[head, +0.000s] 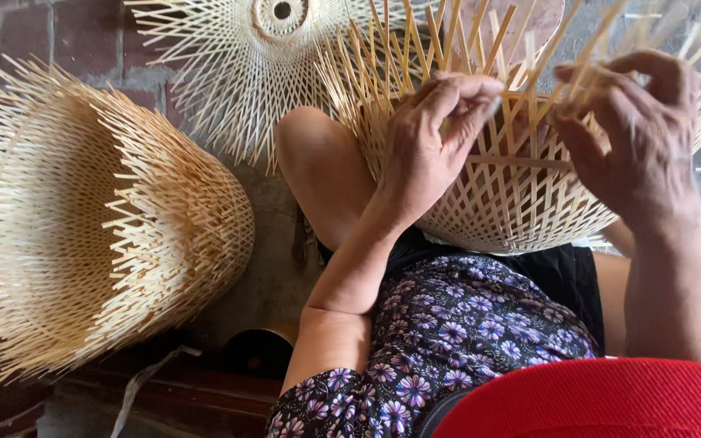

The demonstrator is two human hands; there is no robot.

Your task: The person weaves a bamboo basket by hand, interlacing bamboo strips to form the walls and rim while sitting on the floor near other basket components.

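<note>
Both hands working loose strips on an unfinished pale woven bamboo basket resting on the person's lap.

The left hand pinches one upright bamboo strip between thumb and fingertips at the basket's open rim. The right hand is closed around a bunch of strips on the same rim, right of the left hand. The hands are apart. Left of the basket, a stack of similar unfinished bamboo baskets lies on its side on the floor. Above the basket, a flat woven bamboo disc with radiating strips rests against the brick wall.
</note>
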